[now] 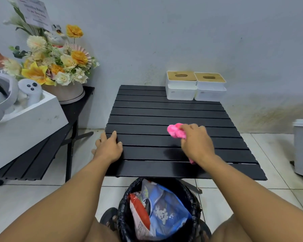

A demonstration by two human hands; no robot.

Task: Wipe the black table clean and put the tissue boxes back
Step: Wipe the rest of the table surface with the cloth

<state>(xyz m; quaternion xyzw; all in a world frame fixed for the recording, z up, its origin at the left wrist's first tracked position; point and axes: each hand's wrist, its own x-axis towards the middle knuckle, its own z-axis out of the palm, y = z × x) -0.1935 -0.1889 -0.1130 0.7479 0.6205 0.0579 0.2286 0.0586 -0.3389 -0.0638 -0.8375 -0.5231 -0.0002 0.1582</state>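
While the right hand (197, 143) grips the soft pink cloth (175, 131) on the black surface (147, 109) and the left hand (108, 145) rests open at its edge, the likely light, stiff tissue boxes (181, 91) at the far corner should lift by their sides

Table (164, 116): black, parallel slat pattern. Cloth (175, 131): bright pink. Tissue boxes (181, 92), far right on the table: white bodies, light wood-tone lids. Wall (164, 41): pale grey, yellow-brown stains low right. Floor tiles (269, 180): white, grid lines. Bin liner (124, 198), near: black. Inside, red packet (138, 212) and blue packet (170, 206). Flowers (59, 60), far left: yellow, orange, cream.
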